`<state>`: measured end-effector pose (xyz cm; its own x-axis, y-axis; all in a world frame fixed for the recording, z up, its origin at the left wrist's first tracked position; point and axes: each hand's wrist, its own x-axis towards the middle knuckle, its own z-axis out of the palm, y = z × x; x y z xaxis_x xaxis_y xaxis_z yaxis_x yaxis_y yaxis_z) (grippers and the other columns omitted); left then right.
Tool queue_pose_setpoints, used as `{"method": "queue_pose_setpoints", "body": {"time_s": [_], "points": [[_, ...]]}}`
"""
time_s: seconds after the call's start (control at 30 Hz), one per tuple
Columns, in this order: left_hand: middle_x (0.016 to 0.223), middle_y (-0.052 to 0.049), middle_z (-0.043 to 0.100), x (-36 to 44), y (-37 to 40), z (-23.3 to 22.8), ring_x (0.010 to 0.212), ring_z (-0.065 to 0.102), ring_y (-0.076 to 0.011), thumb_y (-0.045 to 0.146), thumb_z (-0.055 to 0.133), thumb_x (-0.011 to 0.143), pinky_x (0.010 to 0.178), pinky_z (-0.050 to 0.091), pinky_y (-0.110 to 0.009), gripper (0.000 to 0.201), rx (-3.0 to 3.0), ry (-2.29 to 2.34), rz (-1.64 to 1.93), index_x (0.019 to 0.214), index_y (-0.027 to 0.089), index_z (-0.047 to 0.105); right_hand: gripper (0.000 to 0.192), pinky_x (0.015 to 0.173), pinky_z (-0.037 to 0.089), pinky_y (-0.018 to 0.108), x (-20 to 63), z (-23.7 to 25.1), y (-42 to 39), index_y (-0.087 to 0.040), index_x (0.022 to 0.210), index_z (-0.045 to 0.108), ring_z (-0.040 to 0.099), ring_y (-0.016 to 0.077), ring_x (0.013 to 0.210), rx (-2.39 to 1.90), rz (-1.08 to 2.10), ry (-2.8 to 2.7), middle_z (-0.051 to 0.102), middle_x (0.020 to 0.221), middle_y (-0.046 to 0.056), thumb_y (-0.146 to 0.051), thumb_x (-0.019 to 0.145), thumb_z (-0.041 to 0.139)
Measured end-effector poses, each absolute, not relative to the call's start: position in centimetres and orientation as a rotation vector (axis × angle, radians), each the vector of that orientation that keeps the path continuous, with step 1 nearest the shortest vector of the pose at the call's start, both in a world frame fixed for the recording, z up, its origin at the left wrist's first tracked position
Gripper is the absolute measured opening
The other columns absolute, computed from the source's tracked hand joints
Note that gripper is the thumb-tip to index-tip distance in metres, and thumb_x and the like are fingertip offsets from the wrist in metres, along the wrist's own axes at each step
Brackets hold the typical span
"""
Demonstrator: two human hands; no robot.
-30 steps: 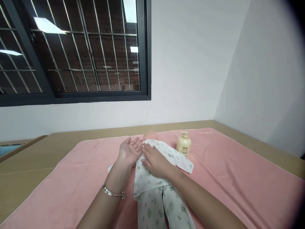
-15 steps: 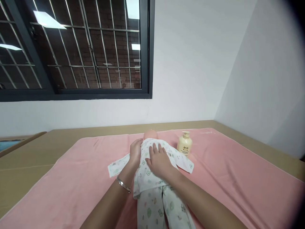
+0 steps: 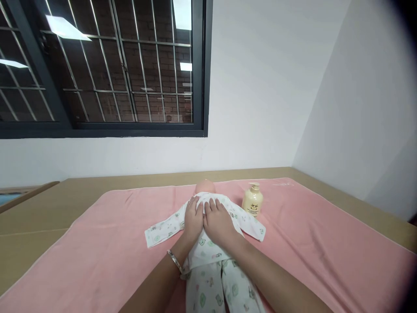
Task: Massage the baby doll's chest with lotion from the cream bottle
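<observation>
Doll (image 3: 205, 255): on my head feed, lying in white printed shirt (image 3: 206, 247) and trousers (image 3: 206, 287), pink head (image 3: 205, 187) at the far end.
Left hand (image 3: 193, 218): I see it flat on the doll's shirt, bracelet (image 3: 175, 261) around the wrist.
Right hand (image 3: 218, 220): palm-down on the doll's shirt, beside the left, fingers extended.
Pump bottle (image 3: 252, 201): upright beside the doll's sleeve (image 3: 250, 226) on my right.
Pink cloth (image 3: 107, 243): spread beneath the doll.
Barred window (image 3: 130, 65): beyond the doll, leftward.
</observation>
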<state>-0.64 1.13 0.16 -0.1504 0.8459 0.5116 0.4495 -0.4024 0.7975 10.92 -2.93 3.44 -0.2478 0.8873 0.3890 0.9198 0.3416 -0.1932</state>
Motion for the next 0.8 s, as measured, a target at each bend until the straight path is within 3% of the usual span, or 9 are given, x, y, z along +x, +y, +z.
{"method": "queue_pose_setpoints", "body": {"time_s": [0.13, 0.27, 0.37, 0.53, 0.67, 0.8], "points": [[0.137, -0.014, 0.055, -0.8, 1.5, 0.1, 0.135, 0.042, -0.0265, 0.032, 0.042, 0.093, 0.115, 0.028, -0.048, 0.041, 1.91, 1.508, 1.493, 0.125, 0.014, 0.059, 0.049, 0.115, 0.017, 0.045, 12.4, 3.4, -1.4, -0.019, 0.143, 0.043, 0.026, 0.0282, 0.142, -1.422, 0.061, -2.26, 0.038, 0.151, 0.008, -0.036, 0.099, 0.032], [0.132, -0.013, 0.06, -0.4, 1.1, 0.1, 0.129, 0.049, -0.0271, 0.028, 0.043, 0.092, 0.114, 0.031, -0.05, 0.038, 2.172, 1.578, 1.391, 0.122, 0.014, 0.061, 0.057, 0.114, 0.017, 0.046, 14.3, 3.3, 0.7, -0.009, 0.142, 0.042, 0.032, 0.0267, 0.139, -1.611, 0.151, -2.118, 0.042, 0.148, 0.017, -0.045, 0.099, 0.03], [0.129, -0.012, 0.062, -0.2, 0.6, 0.3, 0.126, 0.051, -0.0266, 0.025, 0.039, 0.092, 0.113, 0.033, -0.049, 0.038, 2.348, 1.586, 1.346, 0.121, 0.015, 0.062, 0.057, 0.113, 0.021, 0.045, 14.4, 3.3, 0.8, -0.009, 0.139, 0.045, 0.034, 0.0282, 0.138, -1.696, 0.12, -2.072, 0.044, 0.146, 0.017, -0.046, 0.099, 0.03], [0.13, -0.015, 0.06, -0.8, 1.4, 0.5, 0.125, 0.051, -0.0277, 0.023, 0.04, 0.09, 0.111, 0.035, -0.048, 0.042, 2.284, 1.61, 1.288, 0.124, 0.01, 0.06, 0.053, 0.113, 0.021, 0.045, 11.7, 3.6, -2.4, 0.002, 0.139, 0.044, 0.036, 0.0309, 0.136, -1.735, -0.102, -2.12, 0.046, 0.141, 0.025, -0.031, 0.099, 0.029], [0.129, -0.013, 0.062, -2.3, 3.1, 0.4, 0.123, 0.054, -0.0236, 0.023, 0.037, 0.09, 0.11, 0.037, -0.043, 0.04, 2.062, 1.522, 1.267, 0.119, 0.013, 0.062, 0.051, 0.117, 0.012, 0.045, 9.5, 3.7, -4.8, -0.006, 0.141, 0.045, 0.026, 0.0301, 0.142, -1.511, -0.12, -2.27, 0.043, 0.147, 0.016, -0.03, 0.098, 0.03], [0.13, -0.013, 0.061, -2.2, 2.8, 0.6, 0.124, 0.053, -0.0234, 0.025, 0.032, 0.093, 0.111, 0.035, -0.043, 0.042, 2.123, 1.564, 1.248, 0.12, 0.014, 0.062, 0.051, 0.116, 0.014, 0.046, 10.1, 3.7, -3.9, -0.018, 0.141, 0.047, 0.028, 0.0257, 0.142, -1.498, 0.045, -2.184, 0.044, 0.148, 0.007, -0.038, 0.102, 0.02]]}}
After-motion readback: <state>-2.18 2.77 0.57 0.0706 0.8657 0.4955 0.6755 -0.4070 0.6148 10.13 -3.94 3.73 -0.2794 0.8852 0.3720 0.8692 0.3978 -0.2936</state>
